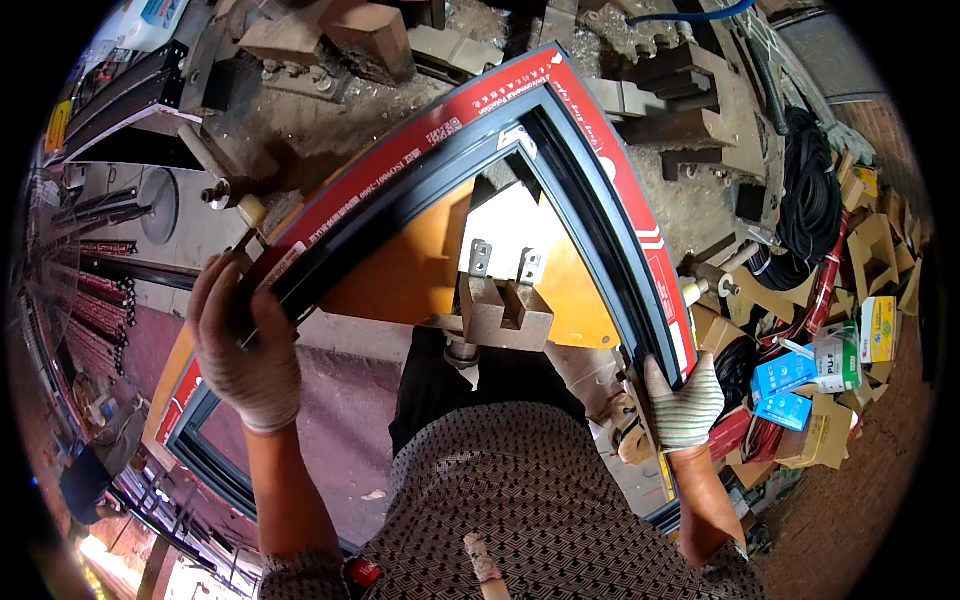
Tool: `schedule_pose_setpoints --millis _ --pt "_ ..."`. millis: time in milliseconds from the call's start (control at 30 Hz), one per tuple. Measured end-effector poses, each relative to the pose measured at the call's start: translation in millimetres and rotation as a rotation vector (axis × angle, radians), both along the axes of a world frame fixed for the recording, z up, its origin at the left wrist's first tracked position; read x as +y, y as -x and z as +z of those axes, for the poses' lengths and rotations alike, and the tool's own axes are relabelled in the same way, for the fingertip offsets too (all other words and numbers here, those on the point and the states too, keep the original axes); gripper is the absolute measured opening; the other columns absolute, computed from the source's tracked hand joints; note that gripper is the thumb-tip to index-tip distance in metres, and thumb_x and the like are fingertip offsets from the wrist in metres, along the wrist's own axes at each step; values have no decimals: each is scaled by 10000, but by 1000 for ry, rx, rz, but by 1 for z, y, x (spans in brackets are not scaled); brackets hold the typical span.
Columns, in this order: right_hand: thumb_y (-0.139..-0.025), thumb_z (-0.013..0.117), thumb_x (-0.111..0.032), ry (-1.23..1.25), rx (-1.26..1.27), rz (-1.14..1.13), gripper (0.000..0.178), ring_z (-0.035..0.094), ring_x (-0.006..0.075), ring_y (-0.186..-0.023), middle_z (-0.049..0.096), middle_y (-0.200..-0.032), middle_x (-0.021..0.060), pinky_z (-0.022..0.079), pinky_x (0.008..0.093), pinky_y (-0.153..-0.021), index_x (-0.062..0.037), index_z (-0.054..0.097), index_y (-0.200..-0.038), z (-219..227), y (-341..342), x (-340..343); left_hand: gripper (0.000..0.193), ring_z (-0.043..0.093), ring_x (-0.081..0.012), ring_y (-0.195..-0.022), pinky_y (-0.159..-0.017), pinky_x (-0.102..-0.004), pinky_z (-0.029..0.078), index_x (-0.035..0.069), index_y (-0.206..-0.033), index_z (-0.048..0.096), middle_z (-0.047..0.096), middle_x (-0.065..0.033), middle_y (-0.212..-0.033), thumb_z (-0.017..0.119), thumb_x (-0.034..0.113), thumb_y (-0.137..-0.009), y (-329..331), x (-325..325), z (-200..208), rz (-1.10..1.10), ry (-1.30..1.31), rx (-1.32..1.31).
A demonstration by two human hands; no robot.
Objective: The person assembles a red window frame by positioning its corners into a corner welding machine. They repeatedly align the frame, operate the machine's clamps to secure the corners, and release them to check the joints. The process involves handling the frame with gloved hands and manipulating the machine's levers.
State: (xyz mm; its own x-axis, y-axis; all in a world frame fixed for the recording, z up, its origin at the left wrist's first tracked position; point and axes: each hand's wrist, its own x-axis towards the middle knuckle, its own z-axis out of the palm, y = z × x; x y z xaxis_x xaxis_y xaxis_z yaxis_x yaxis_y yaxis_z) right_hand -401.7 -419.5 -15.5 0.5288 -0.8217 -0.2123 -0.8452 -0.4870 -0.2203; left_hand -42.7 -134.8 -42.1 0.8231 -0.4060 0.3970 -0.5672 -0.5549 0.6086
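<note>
1. The frame [400,155] lies across the middle of the scene, its pointed corner at the far side and its 2 visible arms running nearer, to the left and right.
2. Red film [460,105] covers its outer faces, printed in white with Latin letters, Chinese characters and a square code; a white sticker [517,142] sits inside the corner. Dark, smooth, grooved profile shows along the inner edge.
3. The left hand [243,350], in a pale knit glove, is closed over the left arm of the frame, fingers curled across it.
4. The right hand [685,402], in a striped knit glove, clasps the near end of the right arm, thumb on the inner side and fingers at the outer edge.
5. Within the frame's opening show a notched grey metal block [505,318], 2 small brackets [481,258] with round holes, and a smooth orange panel [400,270].
6. At the far side stand rough, rust-brown steel blocks [365,40].
7. On the right, a black coiled hose [808,190] lies beyond printed blue boxes [783,374], a white-and-green tub [838,357] with a label, and a brown cardboard box [820,432].
</note>
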Motion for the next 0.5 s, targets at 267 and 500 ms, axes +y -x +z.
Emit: schedule_pose_setpoints --millis 267,500 --pt "-877 869 -298 -6 -26 8 431 735 346 -712 718 -828 208 578 386 -678 1 610 -1048 2 0 0 404 637 -293 -1206 -1105 -399 468 -57 -1387 611 657 -194 -1349 686 151 -1049 23 151 25 500 -324 -179" --pt "-853 887 -314 33 38 23 445 692 334 -678 705 -792 190 561 409 -654 -4 622 -1029 -3 1 -8 459 641 -337 -1223 -1108 -432 500 -56 -1372 615 651 -225 -1354 726 203 -1010 86 304 33 991 -577 -73"
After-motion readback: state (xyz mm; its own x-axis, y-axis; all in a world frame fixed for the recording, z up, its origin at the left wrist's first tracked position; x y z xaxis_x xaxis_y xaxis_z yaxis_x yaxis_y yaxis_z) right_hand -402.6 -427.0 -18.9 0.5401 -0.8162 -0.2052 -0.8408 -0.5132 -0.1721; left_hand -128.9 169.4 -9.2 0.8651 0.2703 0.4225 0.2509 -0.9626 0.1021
